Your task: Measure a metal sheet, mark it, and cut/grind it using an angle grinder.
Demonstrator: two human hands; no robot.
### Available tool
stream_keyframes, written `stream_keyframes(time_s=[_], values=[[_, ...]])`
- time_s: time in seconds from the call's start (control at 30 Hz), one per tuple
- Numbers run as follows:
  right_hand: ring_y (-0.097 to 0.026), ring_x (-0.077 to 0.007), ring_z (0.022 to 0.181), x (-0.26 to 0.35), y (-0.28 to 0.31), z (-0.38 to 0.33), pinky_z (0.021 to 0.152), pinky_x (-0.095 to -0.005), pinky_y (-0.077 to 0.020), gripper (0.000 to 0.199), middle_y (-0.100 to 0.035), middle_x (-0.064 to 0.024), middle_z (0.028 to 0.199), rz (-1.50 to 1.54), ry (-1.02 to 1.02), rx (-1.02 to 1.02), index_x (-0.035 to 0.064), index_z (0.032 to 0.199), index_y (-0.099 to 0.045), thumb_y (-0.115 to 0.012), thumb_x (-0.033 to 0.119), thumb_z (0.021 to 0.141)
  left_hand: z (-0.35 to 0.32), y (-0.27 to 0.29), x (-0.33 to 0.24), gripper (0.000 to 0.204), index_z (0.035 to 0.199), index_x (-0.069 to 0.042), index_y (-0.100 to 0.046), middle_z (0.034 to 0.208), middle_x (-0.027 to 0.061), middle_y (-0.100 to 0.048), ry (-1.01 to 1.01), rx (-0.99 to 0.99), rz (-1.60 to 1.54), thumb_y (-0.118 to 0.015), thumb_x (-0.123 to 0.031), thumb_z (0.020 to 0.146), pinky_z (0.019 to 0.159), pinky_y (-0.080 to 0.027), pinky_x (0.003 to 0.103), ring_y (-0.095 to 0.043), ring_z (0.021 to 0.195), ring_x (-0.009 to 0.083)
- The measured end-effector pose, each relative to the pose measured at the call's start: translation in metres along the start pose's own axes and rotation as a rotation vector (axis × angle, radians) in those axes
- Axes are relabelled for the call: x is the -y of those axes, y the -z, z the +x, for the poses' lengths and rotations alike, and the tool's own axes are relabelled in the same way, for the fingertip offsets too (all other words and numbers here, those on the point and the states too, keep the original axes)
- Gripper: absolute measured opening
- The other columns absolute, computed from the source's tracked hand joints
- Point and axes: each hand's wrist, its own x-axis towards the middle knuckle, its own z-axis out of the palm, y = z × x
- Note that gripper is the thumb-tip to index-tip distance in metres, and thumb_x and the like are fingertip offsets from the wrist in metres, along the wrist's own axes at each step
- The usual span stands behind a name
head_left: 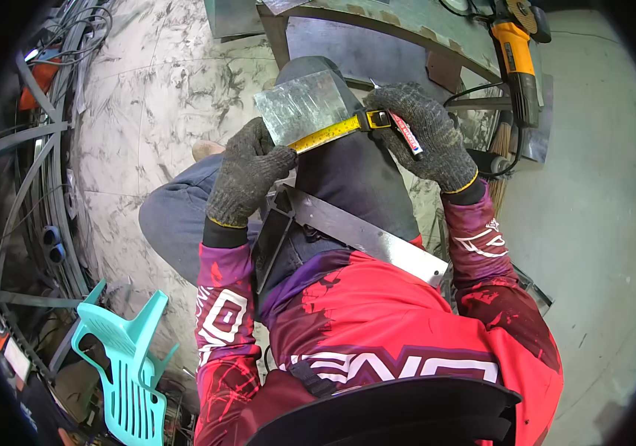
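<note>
A small shiny metal plate (301, 105) rests on my raised knee. A yellow tape measure (331, 131) lies stretched along its lower edge. My left hand (247, 172), in a grey knit glove, pins the tape's free end at the plate's lower left corner. My gloved right hand (423, 134) grips the tape measure's case and also holds a red and white marker pen (407, 134) between the fingers. A metal square (362, 234) lies across my lap below the hands.
An orange angle grinder (517, 59) sits on a steel workbench (407, 26) ahead, with its cable hanging down. A turquoise plastic chair (128, 357) stands at lower left. Curved steel bars and cables (35, 171) line the left side. The floor is marbled tile.
</note>
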Motion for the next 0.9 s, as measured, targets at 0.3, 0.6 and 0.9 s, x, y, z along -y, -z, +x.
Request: stream_keyframes(time_s=[0.3,0.6,0.9], values=[[-0.063,-0.0343,0.096,0.0034,-0.0014,0.0077,0.083,-0.0429,-0.0500,0.035,-0.067,-0.0141,0.103,-0.049,0.050,-0.072,0.0088,0.112,-0.064,-0.074,0.017,0.079,0.0023,0.0050,-0.0050,0.029,0.097,0.003,-0.059,0.071,0.0031,-0.057,-0.025,-0.042,0.013,-0.069,-0.014,0.076,0.059,-0.047,0.027,-0.057,0.065,0.0106],[-0.063,-0.0332,0.096,0.0017,-0.0045,0.0069,0.085,-0.0425,-0.0501,0.036,-0.067,-0.0130,0.107,0.011,-0.026,-0.047,0.0098,0.113,-0.065,-0.073,0.017,0.079,0.0003,0.0052,-0.0053,0.028,0.098,0.004,-0.059,0.073,0.0037,-0.059,-0.011,-0.030,-0.100,-0.068,-0.013,0.077,0.058,-0.048,0.027,-0.058,0.063,0.0107],[-0.060,-0.0346,0.106,0.0000,-0.0046,0.0054,0.092,-0.0433,-0.0471,0.037,-0.065,-0.0134,0.113,0.052,-0.032,-0.019,0.0104,0.117,-0.063,-0.071,0.016,0.081,-0.0005,0.0058,-0.0049,0.033,0.107,0.002,-0.059,0.078,0.0041,-0.062,-0.004,-0.009,-0.112,-0.069,-0.012,0.079,0.061,-0.050,0.025,-0.060,0.067,0.0101]])
